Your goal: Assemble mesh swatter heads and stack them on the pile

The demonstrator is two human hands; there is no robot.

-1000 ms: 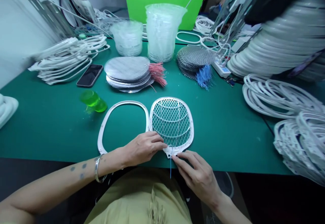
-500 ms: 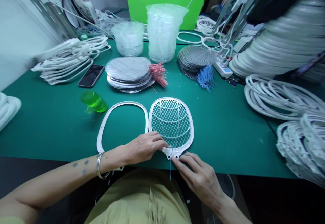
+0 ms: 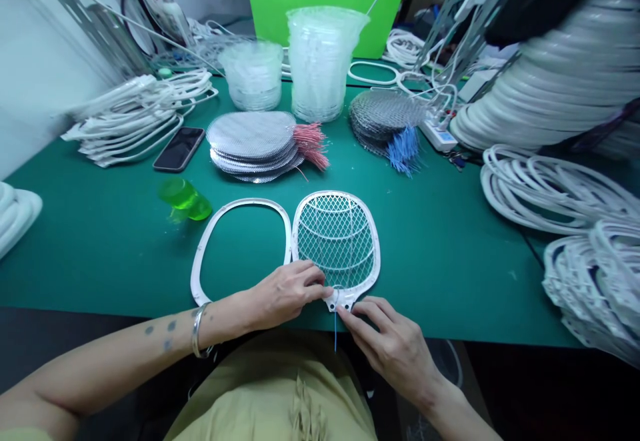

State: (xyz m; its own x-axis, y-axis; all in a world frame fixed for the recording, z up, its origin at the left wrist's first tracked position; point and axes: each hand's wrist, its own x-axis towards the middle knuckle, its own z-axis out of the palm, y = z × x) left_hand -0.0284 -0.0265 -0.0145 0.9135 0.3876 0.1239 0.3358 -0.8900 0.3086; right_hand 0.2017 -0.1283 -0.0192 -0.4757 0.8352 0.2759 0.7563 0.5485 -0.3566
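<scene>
Mesh-strung swatter frame (image 3: 336,241), likely light and stiff and best held by its rim, lies on the desk (image 3: 450,281), left grip (image 3: 287,294) curled there, right grip (image 3: 387,341) pinched narrow at its neck by a blue wire (image 3: 335,331).

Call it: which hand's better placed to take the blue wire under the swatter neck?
Probably the right hand: its fingertips are right at the blue wire below the neck of the swatter frame, while the left hand lies on the frame's lower edge.
</scene>
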